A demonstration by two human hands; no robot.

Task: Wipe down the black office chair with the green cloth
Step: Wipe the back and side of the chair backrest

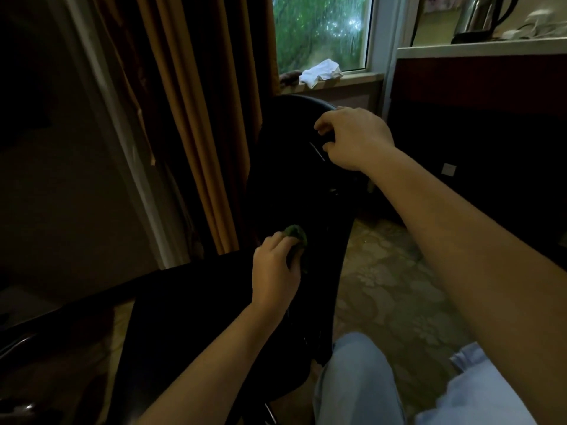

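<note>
My left hand (274, 265) curled round green cloth (296, 236), pressed to black office chair (285, 185) backrest mid-low, my right hand (352, 136) gripping chair's top edge, window sill behind.

This is looking like a private indoor room, a home or a hotel room, which of the two I cannot tell; long brown curtains (184, 118) are hanging at upper centre beside a window (322, 32) that is showing green trees; a crumpled white cloth (322, 73) is lying on the sill (360, 78); a steel kettle (481, 16) is sitting on a counter (478, 44) at upper right; floral-patterned carpet (392, 271) is covering the floor at lower right; a black office chair (291, 185) is standing mid-frame.
</note>
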